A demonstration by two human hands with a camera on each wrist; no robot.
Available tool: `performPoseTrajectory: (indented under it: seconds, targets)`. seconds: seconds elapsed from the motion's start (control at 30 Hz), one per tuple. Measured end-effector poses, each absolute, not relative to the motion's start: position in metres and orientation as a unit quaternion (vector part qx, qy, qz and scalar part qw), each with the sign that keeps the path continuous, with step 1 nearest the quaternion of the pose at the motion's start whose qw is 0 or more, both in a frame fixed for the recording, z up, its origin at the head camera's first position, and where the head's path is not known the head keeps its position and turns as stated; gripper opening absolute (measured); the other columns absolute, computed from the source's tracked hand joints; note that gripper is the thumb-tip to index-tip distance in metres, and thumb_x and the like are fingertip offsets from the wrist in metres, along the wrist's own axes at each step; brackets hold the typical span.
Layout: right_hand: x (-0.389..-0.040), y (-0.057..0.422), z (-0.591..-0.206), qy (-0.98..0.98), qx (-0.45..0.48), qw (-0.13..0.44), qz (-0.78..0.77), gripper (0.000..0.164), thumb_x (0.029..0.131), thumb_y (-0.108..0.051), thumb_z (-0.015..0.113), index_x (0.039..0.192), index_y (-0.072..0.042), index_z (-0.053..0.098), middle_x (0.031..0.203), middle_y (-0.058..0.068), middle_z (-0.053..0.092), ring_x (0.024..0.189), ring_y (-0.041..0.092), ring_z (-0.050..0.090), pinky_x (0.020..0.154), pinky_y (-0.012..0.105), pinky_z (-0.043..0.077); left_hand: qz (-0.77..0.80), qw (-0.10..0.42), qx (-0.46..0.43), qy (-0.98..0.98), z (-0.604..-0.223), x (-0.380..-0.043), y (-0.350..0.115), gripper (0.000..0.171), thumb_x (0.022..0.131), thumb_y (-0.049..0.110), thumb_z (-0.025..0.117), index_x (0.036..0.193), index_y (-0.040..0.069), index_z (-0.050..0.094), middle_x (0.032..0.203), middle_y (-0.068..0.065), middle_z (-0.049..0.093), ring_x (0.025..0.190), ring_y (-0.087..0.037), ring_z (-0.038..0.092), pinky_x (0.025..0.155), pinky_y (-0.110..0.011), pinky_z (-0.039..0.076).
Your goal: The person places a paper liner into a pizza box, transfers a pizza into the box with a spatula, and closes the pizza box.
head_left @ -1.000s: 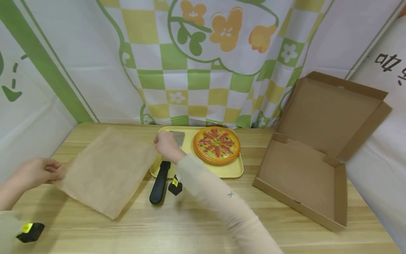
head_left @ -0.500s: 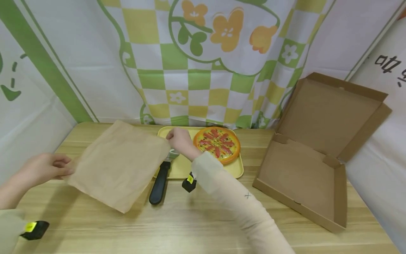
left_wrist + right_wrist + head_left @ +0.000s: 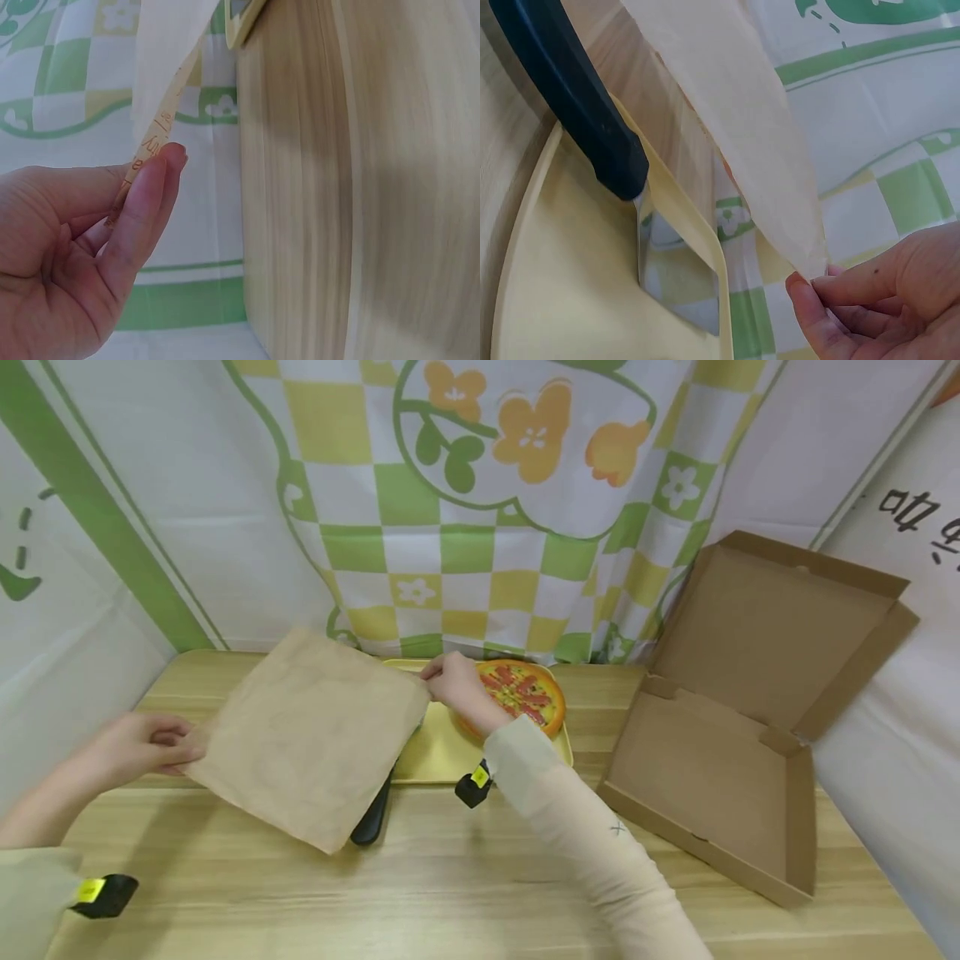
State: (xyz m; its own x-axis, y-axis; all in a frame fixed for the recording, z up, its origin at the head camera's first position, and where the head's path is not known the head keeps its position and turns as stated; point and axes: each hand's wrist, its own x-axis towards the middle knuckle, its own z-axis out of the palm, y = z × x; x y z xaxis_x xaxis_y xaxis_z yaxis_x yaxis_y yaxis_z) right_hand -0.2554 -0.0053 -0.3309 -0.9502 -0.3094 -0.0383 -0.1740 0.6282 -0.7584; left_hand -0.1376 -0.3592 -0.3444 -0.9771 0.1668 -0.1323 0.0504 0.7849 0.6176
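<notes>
A brown sheet of greaseproof paper [image 3: 315,735] hangs above the table, stretched between both hands. My left hand [image 3: 142,747] pinches its left corner between thumb and fingers; orange lettering shows on the paper in the left wrist view. The opposite corner is pinched by my right hand [image 3: 461,687], over the yellow tray [image 3: 431,764]. On the tray lies a toy-like pizza [image 3: 553,706], partly hidden behind the right hand and wrist. A pizza server's black handle [image 3: 369,822] shows below the paper; its metal blade [image 3: 679,274] rests on the tray in the right wrist view.
An open cardboard pizza box [image 3: 705,789] stands at the right, its lid [image 3: 772,631] raised. The wooden table [image 3: 450,893] ends at a checkered curtain [image 3: 480,547] behind the tray.
Both hands have moved to the right with the paper, which now covers the server's blade and much of its handle. The right hand has come in front of the pizza's left side.
</notes>
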Motion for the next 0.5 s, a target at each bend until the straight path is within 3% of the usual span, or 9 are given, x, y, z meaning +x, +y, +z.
performPoseTrajectory:
  seconds: [0.27,0.5]
  targets:
    - [-0.257,0.016,-0.328,0.894,-0.114,0.087,-0.425,0.019,0.087,-0.001,0.054,0.099,-0.001,0.068,0.094,0.012,0.067,0.077,0.02,0.064,0.06,0.023,0.049,0.357,0.102,0.053,0.927,-0.341,-0.142,-0.34,0.055,0.088,0.01,0.059,0.115,-0.031,0.034,0.109,-0.047,0.045,0.067,-0.005,0.063,0.064,-0.029,0.053]
    - [-0.261,0.031,-0.323,0.887,-0.095,0.091,-0.443,0.018,0.089,-0.006,0.055,0.102,-0.001,0.067,0.097,0.014,0.066,0.085,0.028,0.063,0.067,0.033,0.051,0.372,0.116,0.064,0.919,-0.338,-0.146,-0.328,0.056,0.091,0.01,0.055,0.119,-0.031,0.03,0.109,-0.043,0.049,0.069,-0.007,0.063,0.066,-0.029,0.053]
